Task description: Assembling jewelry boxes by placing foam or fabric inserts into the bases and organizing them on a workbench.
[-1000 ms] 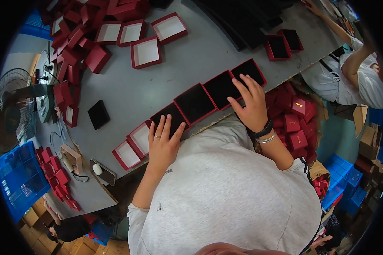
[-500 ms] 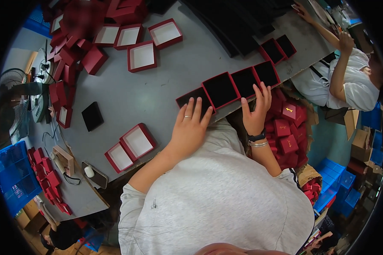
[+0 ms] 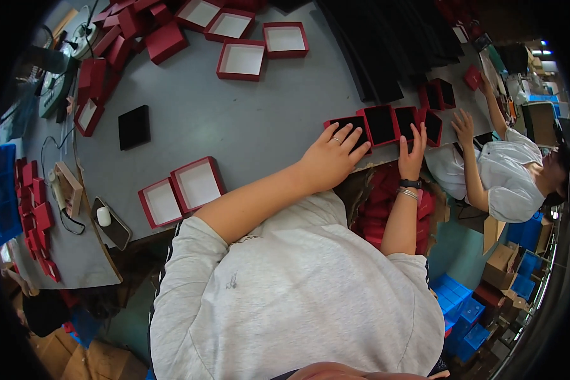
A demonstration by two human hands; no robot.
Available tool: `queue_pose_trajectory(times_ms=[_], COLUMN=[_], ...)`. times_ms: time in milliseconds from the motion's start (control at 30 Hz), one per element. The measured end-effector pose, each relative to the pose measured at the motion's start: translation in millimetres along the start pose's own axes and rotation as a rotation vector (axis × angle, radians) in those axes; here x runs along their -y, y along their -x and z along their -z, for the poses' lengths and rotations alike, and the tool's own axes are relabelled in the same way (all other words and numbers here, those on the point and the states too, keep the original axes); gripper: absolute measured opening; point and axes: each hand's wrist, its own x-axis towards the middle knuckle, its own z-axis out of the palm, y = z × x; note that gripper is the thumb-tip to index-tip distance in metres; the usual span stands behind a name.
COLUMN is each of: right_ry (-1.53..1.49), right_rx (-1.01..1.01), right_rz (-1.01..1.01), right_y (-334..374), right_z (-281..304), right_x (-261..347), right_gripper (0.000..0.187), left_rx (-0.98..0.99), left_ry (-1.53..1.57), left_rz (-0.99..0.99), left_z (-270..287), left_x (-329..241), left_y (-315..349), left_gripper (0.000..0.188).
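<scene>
A row of several open red boxes with black inserts lies along the table's near edge, right of centre. My left hand (image 3: 335, 154) rests with its fingers spread over the leftmost box (image 3: 348, 120). Beside it are a second box (image 3: 379, 125) and a third box (image 3: 404, 118). My right hand (image 3: 412, 155), fingers stretched out, touches the near side of the row around the third box. At the row's right end, another box (image 3: 432, 128) sits at an angle. Neither hand is closed around anything.
Two white-lined red boxes (image 3: 197, 183) and a black square pad (image 3: 134, 127) lie to the left. More white-lined boxes (image 3: 241, 59) and dark sheets (image 3: 361, 50) are farther back. At the right sits a co-worker (image 3: 503, 171), near two black-filled boxes (image 3: 438, 94).
Both hands and the row of boxes have shifted right along the table edge, toward the co-worker. The rightmost box has turned out of line. The whole view has swung as well.
</scene>
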Motion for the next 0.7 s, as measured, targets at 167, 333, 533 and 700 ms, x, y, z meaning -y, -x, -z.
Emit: queue_pose_trajectory(times_ms=[167, 333, 533, 700], right_ry=[0.266, 0.122, -0.033, 0.276], right_rx=[-0.108, -0.181, 0.033, 0.384], right_rz=[0.093, 0.208, 0.6, 0.508], right_y=[-12.7, -33.1, -102.6, -127.3], right_z=[6.5, -18.3, -134.5, -195.8], right_x=[6.0, 104.9, 230.7, 270.4], right_gripper=[0.043, 0.043, 0.054, 0.053], left_rx=[-0.052, -0.109, -0.058, -0.127], left_ry=[0.095, -0.147, -0.296, -0.276], left_rz=[0.258, 0.649, 0.934, 0.859], left_z=[92.2, 131.9, 109.0, 87.9], left_x=[14.6, 28.6, -4.4, 2.9], left_y=[89.9, 221.8, 256.8, 258.9], left_gripper=[0.059, 0.067, 0.066, 0.035])
